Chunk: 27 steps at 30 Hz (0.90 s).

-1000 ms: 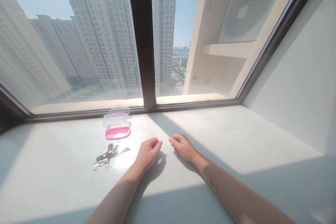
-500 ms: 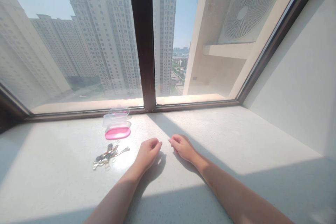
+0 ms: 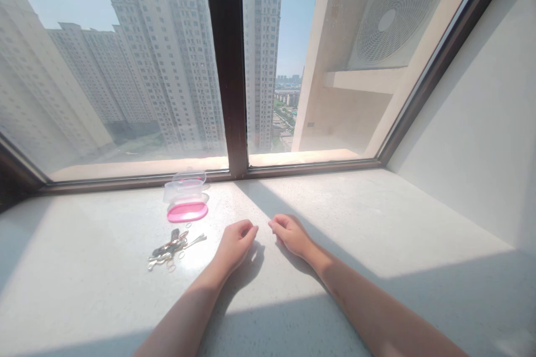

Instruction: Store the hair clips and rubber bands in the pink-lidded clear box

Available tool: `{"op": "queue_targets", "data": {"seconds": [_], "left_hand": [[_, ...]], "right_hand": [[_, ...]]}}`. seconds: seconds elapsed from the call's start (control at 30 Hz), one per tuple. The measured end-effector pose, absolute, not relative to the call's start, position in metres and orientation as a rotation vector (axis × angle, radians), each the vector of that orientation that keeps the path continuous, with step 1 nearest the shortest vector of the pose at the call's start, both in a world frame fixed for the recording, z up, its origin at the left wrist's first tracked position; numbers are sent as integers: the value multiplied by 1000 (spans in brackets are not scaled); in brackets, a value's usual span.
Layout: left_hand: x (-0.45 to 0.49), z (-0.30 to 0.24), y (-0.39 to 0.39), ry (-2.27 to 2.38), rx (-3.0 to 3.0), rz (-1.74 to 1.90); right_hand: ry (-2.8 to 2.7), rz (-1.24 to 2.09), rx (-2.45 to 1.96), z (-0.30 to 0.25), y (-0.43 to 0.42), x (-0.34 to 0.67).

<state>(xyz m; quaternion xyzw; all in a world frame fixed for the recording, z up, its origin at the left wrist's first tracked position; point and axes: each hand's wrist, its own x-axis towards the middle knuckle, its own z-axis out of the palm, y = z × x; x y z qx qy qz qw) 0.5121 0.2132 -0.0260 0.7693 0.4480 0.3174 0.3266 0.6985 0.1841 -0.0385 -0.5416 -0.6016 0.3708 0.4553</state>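
My left hand (image 3: 234, 245) and my right hand (image 3: 291, 233) rest side by side on a pale stone window sill (image 3: 377, 223), a small gap between them. Both have their fingers curled loosely inward, and nothing shows in either. A small heap of metal keys and rings (image 3: 171, 247) lies on the sill to the left of my left hand, apart from it. Farther back, near the window, stands a small clear plastic box (image 3: 184, 191) next to its pink lid (image 3: 187, 212).
A dark window frame (image 3: 228, 67) runs behind the sill, with a vertical bar in the middle. A white wall (image 3: 481, 122) closes the sill on the right. Tower blocks and an outdoor fan unit show through the glass.
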Motion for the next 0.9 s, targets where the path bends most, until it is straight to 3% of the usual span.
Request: {"op": "queue_targets", "data": {"seconds": [0.9], "left_hand": [[512,-27,214,1167,1997,830]], "right_hand": [[-1469,925,-1339,-40,184,698]]}}
